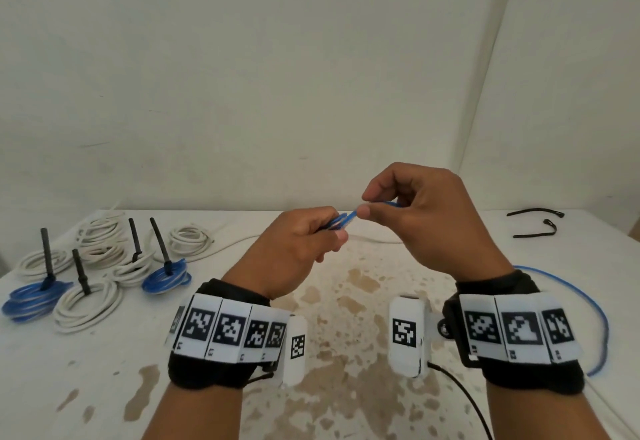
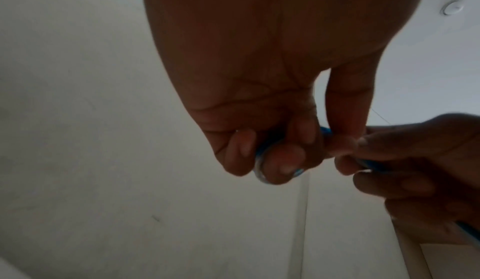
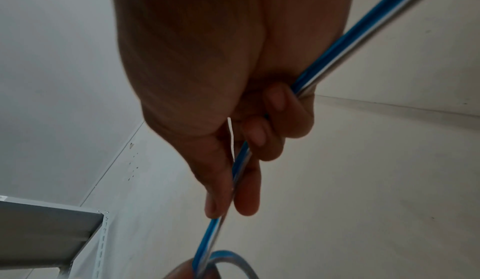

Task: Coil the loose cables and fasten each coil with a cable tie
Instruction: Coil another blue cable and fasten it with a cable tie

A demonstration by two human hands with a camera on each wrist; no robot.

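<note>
Above the middle of the table [image 1: 346,353], the left hand [image 1: 294,252] gripped small loops of the blue cable [image 1: 346,219], and the right hand [image 1: 429,217] pinched it with curled fingers [image 3: 246,191].

**Glossy cable, matt cloth, stained tabletop**

The blue cable [image 3: 335,39] is showing a smooth, glossy plastic jacket. The wristbands [image 1: 221,370] are looking like matt black cloth. The table [image 1: 346,301] is showing a stained, matt white surface. The black ties [image 1: 533,212] are looking like matt plastic.
</note>
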